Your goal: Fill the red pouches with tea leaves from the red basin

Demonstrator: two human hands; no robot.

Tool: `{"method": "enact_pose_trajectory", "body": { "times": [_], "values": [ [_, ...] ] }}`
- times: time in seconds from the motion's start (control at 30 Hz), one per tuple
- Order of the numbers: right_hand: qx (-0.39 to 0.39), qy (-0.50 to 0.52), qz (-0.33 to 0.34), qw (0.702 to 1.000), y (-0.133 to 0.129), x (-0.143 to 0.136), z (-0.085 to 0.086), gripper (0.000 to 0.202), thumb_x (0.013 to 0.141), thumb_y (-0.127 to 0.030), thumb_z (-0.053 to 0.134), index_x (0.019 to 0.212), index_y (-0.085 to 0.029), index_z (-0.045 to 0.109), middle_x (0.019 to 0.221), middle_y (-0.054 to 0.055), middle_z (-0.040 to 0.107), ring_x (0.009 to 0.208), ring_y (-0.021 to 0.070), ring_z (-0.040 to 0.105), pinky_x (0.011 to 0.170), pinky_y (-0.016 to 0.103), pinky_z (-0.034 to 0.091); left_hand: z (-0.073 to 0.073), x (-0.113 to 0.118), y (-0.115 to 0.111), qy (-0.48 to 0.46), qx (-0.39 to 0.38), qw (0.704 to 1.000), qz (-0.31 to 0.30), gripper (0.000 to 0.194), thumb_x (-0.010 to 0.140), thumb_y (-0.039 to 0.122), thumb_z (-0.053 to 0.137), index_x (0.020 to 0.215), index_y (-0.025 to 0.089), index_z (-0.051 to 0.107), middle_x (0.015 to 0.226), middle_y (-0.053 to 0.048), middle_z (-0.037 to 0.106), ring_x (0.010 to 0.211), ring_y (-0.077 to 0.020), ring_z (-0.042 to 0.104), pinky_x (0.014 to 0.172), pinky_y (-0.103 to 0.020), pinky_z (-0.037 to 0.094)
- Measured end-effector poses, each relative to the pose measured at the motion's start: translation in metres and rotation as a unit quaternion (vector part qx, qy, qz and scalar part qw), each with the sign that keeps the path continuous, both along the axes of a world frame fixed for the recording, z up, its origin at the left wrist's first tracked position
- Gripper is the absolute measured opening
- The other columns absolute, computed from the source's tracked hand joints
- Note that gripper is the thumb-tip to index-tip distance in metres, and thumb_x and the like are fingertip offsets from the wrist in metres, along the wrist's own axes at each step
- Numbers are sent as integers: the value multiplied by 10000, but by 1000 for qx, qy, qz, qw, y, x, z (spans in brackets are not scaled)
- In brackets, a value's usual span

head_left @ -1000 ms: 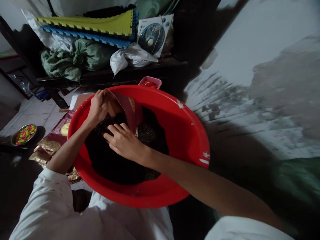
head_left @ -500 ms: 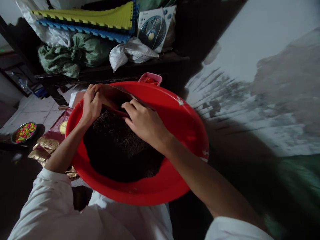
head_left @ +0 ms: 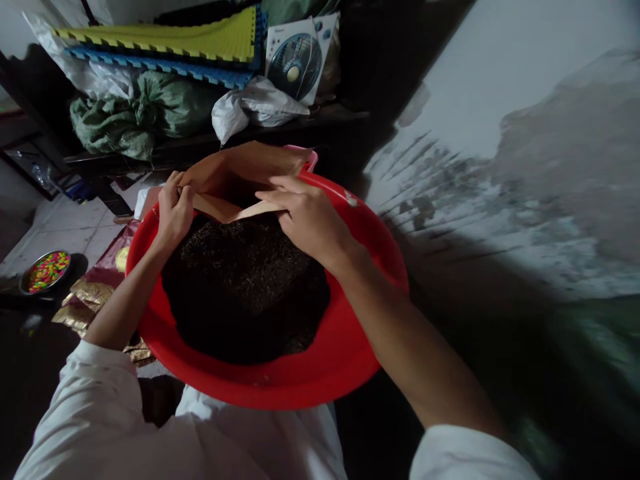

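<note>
A wide red plastic basin [head_left: 370,313] holds a heap of dark, dry, loose bits [head_left: 250,293], perhaps tea leaves; their kind is hard to make out. Over the heap's far side a brown paper bag [head_left: 240,163] gapes with its mouth toward me. My left hand [head_left: 175,210] is closed on the bag's left edge, thumb and fingers pinching it. At the right, my right hand [head_left: 313,217] grips the near lip of the mouth between thumb and fingers. The inside of the bag is in deep shadow.
Behind the basin, a dark bench bears green sacks [head_left: 170,103], a white bag [head_left: 255,103], foam mats [head_left: 165,43] and a box fan [head_left: 297,60]. A bowl of colourful pieces [head_left: 47,272] and gold packets [head_left: 85,307] lie left. A stained wall [head_left: 450,160] rises right.
The paper bag's mouth has been spread wide, its far side now standing up above the basin rim. My right hand has shifted to the right and a little upward.
</note>
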State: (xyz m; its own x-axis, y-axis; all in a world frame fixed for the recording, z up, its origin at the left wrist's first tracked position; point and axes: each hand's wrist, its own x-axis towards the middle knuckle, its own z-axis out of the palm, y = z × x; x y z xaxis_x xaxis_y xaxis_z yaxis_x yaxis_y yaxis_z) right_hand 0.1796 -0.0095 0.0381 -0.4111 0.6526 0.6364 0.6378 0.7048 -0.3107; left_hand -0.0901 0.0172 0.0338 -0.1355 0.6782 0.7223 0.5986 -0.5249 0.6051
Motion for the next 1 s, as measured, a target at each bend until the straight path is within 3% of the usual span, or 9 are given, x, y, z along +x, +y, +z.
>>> {"method": "enact_pose_trajectory", "body": {
  "times": [0.13,0.27,0.4,0.5,0.6,0.67,0.77,0.9,1.0],
  "values": [
    [23,6,31,999,3,-3,-2,529,898,-17,459,1292,-230,741,1465,72,602,1386,273,560,1166,522,502,9,-3,-3,80,-1,997,-21,366,967,398,618,692,191,496,717,1,448,691,-149,488,667,-283,415],
    [52,29,-5,998,12,8,-1,506,918,-11,416,1232,-241,739,1342,81,642,1280,274,608,1105,507,525,22,-4,-17,153,-41,984,-77,416,966,456,596,663,184,510,625,10,451,587,-123,471,575,-261,371],
    [94,61,-79,991,25,22,-1,408,942,-53,434,1140,-238,738,1293,108,625,1268,314,575,1077,542,508,31,5,-34,239,-223,921,-212,380,982,468,545,761,167,614,610,6,547,497,-105,491,486,-237,346],
    [114,83,-89,986,28,22,-3,378,953,-82,437,1107,-257,734,1359,102,574,1318,312,537,1107,546,484,30,18,-41,297,-254,885,-252,338,949,448,573,975,131,687,736,-26,657,579,-129,575,526,-237,405],
    [107,97,-44,988,24,14,-5,374,960,-99,421,1106,-263,724,1426,91,533,1352,288,525,1144,533,468,26,29,-44,324,-255,877,-246,412,928,502,595,1055,122,693,788,-45,689,624,-142,588,552,-245,416],
    [96,108,4,990,21,8,-5,364,957,-100,416,1081,-255,721,1463,88,516,1372,272,519,1164,520,461,22,32,-43,323,-267,883,-212,440,934,560,571,881,137,683,705,-34,646,567,-128,533,510,-245,362],
    [87,127,70,986,15,0,-5,335,941,-91,437,1029,-247,720,1508,73,497,1421,263,484,1196,518,437,18,33,-43,289,-238,918,-133,466,916,586,583,725,162,612,629,-20,578,515,-113,456,472,-256,275],
    [88,136,122,979,9,-9,-7,323,916,-83,451,987,-251,717,1540,33,475,1462,266,446,1216,549,420,16,30,-45,252,-160,951,-75,272,863,386,647,709,179,561,602,8,524,492,-95,379,482,-273,233],
    [89,148,120,978,8,-11,-7,308,918,-104,455,969,-258,717,1561,15,449,1476,276,427,1226,566,412,17,28,-44,232,-91,968,-36,165,821,217,612,696,193,507,596,30,480,499,-91,346,500,-278,219]
  ]
}}
